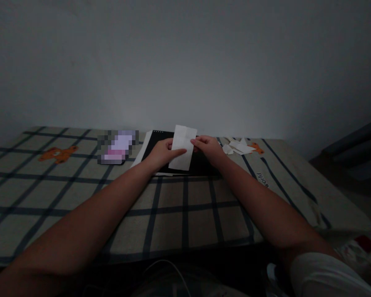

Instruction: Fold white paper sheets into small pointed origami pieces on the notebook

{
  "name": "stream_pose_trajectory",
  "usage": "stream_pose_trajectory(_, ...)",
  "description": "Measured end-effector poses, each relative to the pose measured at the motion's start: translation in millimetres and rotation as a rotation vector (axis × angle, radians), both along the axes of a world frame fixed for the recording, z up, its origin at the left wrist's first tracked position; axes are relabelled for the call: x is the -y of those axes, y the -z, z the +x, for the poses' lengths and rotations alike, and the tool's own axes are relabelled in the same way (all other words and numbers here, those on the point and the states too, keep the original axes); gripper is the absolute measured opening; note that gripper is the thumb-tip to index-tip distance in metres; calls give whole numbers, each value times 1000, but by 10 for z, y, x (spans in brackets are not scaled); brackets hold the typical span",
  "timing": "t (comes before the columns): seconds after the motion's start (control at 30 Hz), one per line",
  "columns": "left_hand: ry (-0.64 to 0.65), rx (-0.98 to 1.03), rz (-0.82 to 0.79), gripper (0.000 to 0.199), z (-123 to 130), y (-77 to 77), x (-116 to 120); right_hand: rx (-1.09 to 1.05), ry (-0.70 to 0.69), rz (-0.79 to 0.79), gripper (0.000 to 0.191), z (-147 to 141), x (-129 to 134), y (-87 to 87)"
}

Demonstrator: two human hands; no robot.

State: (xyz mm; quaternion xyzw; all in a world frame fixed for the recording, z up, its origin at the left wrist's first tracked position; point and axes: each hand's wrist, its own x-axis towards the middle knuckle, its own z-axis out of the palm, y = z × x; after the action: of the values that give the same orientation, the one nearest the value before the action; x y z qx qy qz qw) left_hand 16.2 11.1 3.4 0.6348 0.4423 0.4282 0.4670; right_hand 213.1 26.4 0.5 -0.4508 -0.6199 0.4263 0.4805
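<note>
A dim room, most likely in a home, a cream tablecloth (171,231) with dark blue checks reaching back to a plain pale wall (185,62), orange teddy-bear prints (58,154) and the word "world" (262,180) giving it a domestic look

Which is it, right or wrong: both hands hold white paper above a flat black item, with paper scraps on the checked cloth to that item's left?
Wrong on the side: in the head view, the paper scraps lie on the checked cloth to the right of the flat black item. The left hand and right hand do hold the white paper.
</note>
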Motion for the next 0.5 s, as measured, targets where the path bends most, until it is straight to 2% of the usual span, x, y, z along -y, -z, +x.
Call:
stream_pose_trajectory(0.17,-99,42,-6,45,-9,16,-27,31,-33,12,34,-10,31,6)
stream_pose_trajectory(0.5,-97,-13,-82,37,-22,30,-21,80,-3,33,38,-3,66,-22)
